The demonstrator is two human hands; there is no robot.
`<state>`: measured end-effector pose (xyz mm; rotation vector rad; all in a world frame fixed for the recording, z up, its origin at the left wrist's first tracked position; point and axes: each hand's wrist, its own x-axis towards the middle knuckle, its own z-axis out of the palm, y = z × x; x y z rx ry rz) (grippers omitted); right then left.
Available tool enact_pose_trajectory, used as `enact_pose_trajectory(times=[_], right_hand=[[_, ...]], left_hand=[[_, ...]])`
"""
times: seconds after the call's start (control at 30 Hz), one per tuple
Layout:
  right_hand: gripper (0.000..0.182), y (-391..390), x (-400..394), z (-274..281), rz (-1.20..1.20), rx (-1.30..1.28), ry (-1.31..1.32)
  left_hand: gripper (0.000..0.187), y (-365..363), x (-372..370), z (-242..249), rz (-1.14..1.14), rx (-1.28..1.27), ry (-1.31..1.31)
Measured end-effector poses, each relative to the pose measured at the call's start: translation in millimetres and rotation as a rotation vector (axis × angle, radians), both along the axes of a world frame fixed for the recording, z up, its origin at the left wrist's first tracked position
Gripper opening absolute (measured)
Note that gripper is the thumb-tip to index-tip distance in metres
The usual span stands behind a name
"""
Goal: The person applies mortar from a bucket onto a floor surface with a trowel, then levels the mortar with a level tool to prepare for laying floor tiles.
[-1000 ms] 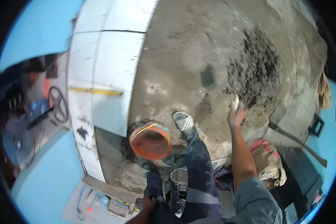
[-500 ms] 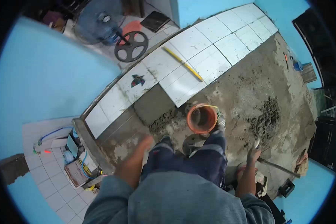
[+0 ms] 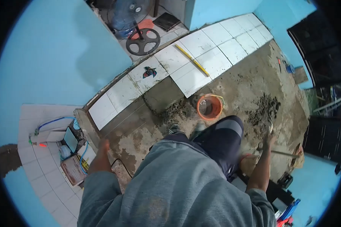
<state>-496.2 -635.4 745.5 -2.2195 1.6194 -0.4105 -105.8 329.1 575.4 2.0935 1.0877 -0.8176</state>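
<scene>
My left hand (image 3: 104, 145) hangs out to the left over the floor, near the low ledge (image 3: 84, 120); its fingers are foreshortened. On the other side, my right hand (image 3: 268, 140) is closed around a small object with a pale end (image 3: 270, 128). What that object is, I cannot tell. Just past it lies a heap of dark wet mortar (image 3: 267, 109). A long handle (image 3: 282, 153) shows beside my right wrist. In front of my feet stands an orange bucket (image 3: 210, 107) with a yellowish handle. Left of it, a mortar bed (image 3: 163, 95) borders the white tiles.
White floor tiles (image 3: 201, 41) run diagonally, with a yellow level (image 3: 192, 60) and a small dark, colourful item (image 3: 149, 72) on them. A fan base (image 3: 143, 41) stands beyond. Hoses and boxes (image 3: 74, 166) sit at the left. Black cabinets (image 3: 322, 138) line the right.
My left hand has swung outward to the left. My right hand has shifted slightly right and forward, toward the mortar heap. My right knee has come forward, and the view has shifted.
</scene>
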Motion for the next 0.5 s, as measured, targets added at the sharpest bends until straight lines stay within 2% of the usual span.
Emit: enact_pose_trajectory(times=[0.13, 0.2, 0.27, 0.33, 0.37, 0.43, 0.47, 0.5], right_hand=[[0.049, 30, 8, 10, -0.081, 0.064, -0.047], [0.048, 46, 18, 16, -0.104, 0.086, -0.063], [0.047, 41, 11, -11, -0.072, 0.043, -0.023], [0.046, 42, 3, -34, -0.094, 0.086, 0.029], [0.047, 48, 2, -40, -0.087, 0.035, 0.064], [0.048, 60, -4, -62, -0.078, 0.034, 0.026], [0.049, 66, -4, -70, -0.08, 0.029, 0.005], [0.048, 78, 10, -54, -0.079, 0.123, -0.081]], left_hand=[[0.031, -24, -42, -6, -0.204, -0.17, 0.061], [0.032, -45, -58, -3, -0.247, -0.347, -0.009], [0.027, -75, -60, -8, -0.584, -0.239, 0.034], [0.029, -112, -67, -7, -0.549, -0.157, 0.088], [0.03, -142, -69, 5, -0.355, -0.135, 0.118], [0.034, -181, -64, 23, -0.494, -0.194, 0.127], [0.035, -202, -62, 29, -0.489, -0.188, 0.144], [0.037, -221, -56, 33, -0.486, -0.184, 0.154]])
